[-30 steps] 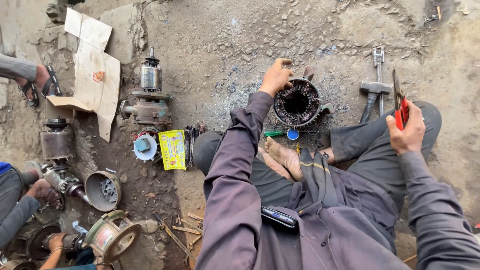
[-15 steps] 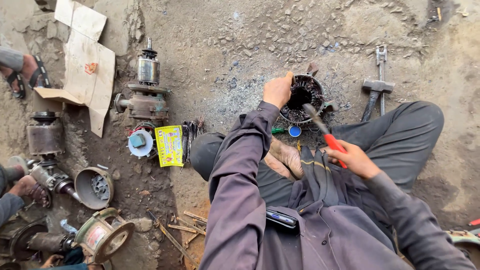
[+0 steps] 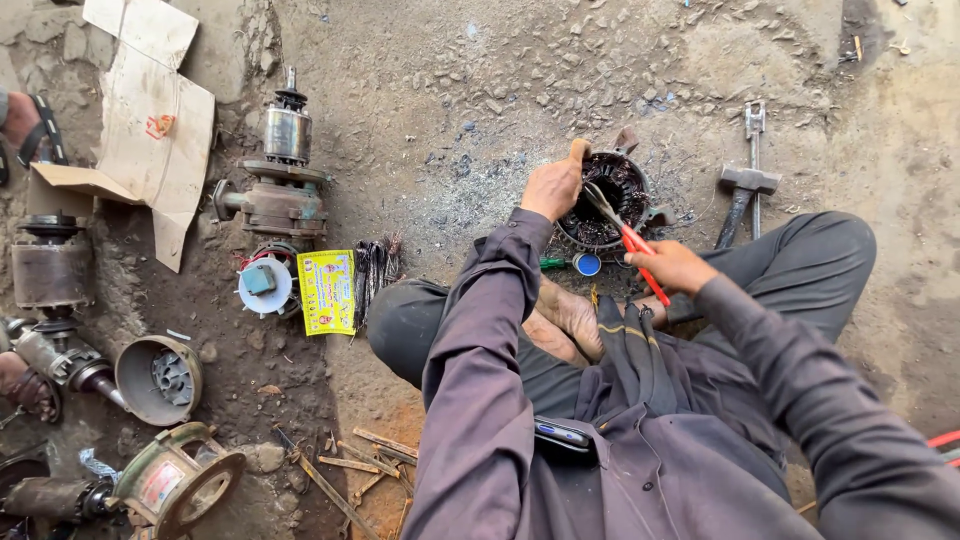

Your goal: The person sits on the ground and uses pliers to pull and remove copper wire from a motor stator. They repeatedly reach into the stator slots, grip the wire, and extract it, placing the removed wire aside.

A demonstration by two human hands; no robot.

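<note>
Stator gripped at its rim by left hand.
Steadied so on the ground, it let the right hand work red-handled pliers into its dark core.

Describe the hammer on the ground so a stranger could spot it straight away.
Start at the round, dark stator ring that the person's left hand steadies on the dirt. Look to its right, past the red-handled pliers in the right hand. The hammer lies there, grey head, dark handle, beside a thin metal tool.
</note>
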